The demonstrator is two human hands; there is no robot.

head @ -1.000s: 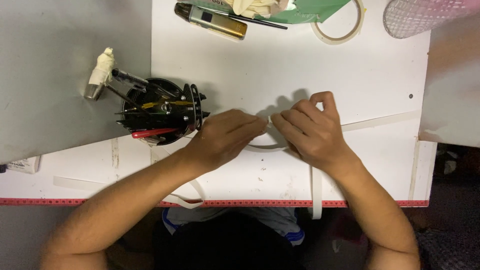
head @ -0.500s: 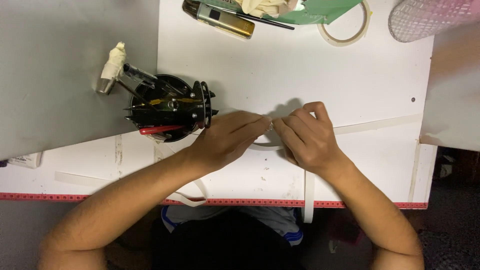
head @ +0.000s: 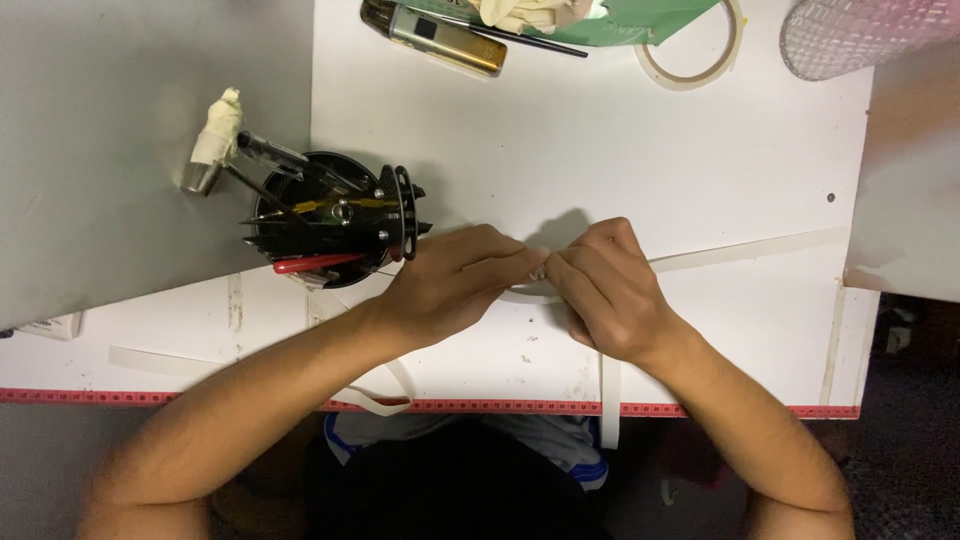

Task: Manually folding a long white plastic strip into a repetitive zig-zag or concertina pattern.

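A: Tape strip [head: 520, 293], a thin pale one, sits near the middle of the frame, between the two hands on the white table [head: 640, 160]. The left hand [head: 450, 285] and the right hand [head: 605, 290] meet fingertip to fingertip and pinch it closed; only a short curved piece shows under them.

B: What can go wrong there?

A: I think the strip may fold and stick to itself, because the fingers are so close together. It may also tear if both hands pull apart.

B: And around the hands?

A: The black tool holder [head: 330, 225] stands just beside the left wrist, at left of centre. A careless elbow could tip it. A loose loop of tape [head: 385, 395] hangs at the table's lower edge, and the forearm could catch it. The tape roll [head: 690, 60] at the upper right is well apart.
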